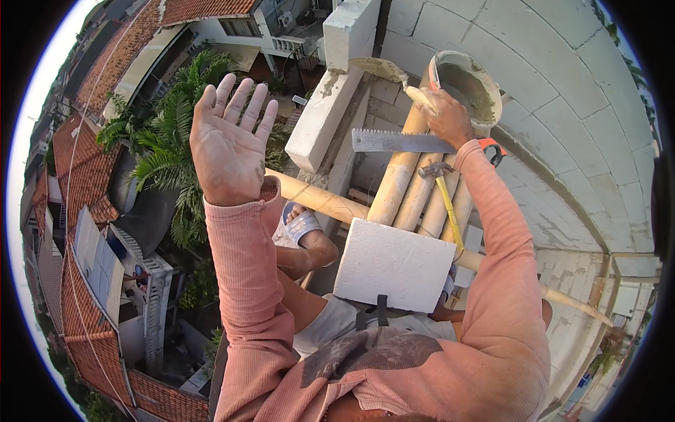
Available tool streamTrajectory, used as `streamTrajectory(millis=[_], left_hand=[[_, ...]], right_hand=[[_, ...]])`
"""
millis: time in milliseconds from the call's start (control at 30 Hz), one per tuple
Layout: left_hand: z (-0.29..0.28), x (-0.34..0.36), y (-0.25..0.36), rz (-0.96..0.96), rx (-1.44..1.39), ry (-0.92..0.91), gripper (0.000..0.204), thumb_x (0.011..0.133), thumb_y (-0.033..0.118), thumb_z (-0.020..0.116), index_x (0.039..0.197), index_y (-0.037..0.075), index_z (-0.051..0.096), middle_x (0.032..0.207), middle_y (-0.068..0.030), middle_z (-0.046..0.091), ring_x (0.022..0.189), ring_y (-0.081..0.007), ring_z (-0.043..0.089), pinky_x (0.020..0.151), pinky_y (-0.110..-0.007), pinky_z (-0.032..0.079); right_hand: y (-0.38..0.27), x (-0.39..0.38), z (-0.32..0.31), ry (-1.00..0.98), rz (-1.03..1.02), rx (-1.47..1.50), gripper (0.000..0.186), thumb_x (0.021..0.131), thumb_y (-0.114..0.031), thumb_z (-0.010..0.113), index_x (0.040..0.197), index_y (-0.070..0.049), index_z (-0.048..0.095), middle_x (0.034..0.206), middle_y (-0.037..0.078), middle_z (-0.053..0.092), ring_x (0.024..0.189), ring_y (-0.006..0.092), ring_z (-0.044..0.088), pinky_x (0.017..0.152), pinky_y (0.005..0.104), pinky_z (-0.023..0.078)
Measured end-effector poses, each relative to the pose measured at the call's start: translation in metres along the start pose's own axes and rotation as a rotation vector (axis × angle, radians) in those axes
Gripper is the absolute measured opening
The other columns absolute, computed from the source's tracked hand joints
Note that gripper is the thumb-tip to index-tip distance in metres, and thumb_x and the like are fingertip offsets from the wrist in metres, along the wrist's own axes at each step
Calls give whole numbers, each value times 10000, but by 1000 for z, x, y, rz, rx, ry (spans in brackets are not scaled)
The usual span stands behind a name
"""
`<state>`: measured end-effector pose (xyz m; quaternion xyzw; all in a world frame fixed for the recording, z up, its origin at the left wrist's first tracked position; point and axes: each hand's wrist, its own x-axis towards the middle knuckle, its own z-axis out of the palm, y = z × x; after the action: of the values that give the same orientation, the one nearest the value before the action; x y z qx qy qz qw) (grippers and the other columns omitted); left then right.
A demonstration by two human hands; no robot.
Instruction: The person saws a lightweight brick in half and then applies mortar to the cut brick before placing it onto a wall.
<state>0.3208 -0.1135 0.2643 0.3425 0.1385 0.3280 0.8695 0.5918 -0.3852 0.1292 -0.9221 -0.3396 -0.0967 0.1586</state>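
My left hand (pixel 232 144) is raised palm up with its fingers stretched, and nothing lies in it. In my right hand (pixel 446 116) is the wooden handle of a trowel (pixel 380 68), its blade coated with grey mortar. The blade reaches left to the white block wall (pixel 327 123), by the foot of an upright block (pixel 349 35). Beside my right hand stands a bucket (pixel 467 84) with mortar inside. Below that hand a handsaw (pixel 401 141) with an orange handle lies across the poles. A white block (pixel 394 264) rests against my lap.
A hammer (pixel 446 200) with a yellow handle lies on the bamboo poles (pixel 397 183) in front of me. A taller block wall (pixel 562 105) curves along the right. Past the left edge is a drop to palm trees (pixel 172 151) and tiled roofs (pixel 91 281).
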Motion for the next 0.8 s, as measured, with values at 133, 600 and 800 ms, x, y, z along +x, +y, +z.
streamTrajectory(millis=[133, 600, 800], left_hand=[[8, -1, -8, -6, 88, -23, 691, 1034, 347, 495, 1527, -56, 227, 1563, -274, 255, 1457, -416, 305, 1197, -546, 290], [22, 1, -23, -47, 149, -80, 623, 1039, 330, 478, 1510, -36, 298, 1541, -251, 349, 1440, -396, 357, 1187, -545, 318], [26, 3, -35, -114, 153, -107, 631, 1040, 337, 475, 1518, -31, 289, 1545, -246, 347, 1438, -391, 363, 1189, -541, 321]], right_hand=[[56, -36, -73, 226, -77, 54, 470, 943, -397, 611, 1317, -113, 625, 1014, 131, 705, 906, 399, 676, 838, 482, 536], [120, -15, -109, -174, 969, 1153, 377, 999, -380, 575, 1188, -59, 634, 789, 52, 675, 467, 42, 495, 368, 181, 403], [133, -16, -99, -275, 851, 980, 332, 972, -328, 623, 1131, -39, 651, 730, 63, 614, 473, 79, 515, 326, 205, 348]])
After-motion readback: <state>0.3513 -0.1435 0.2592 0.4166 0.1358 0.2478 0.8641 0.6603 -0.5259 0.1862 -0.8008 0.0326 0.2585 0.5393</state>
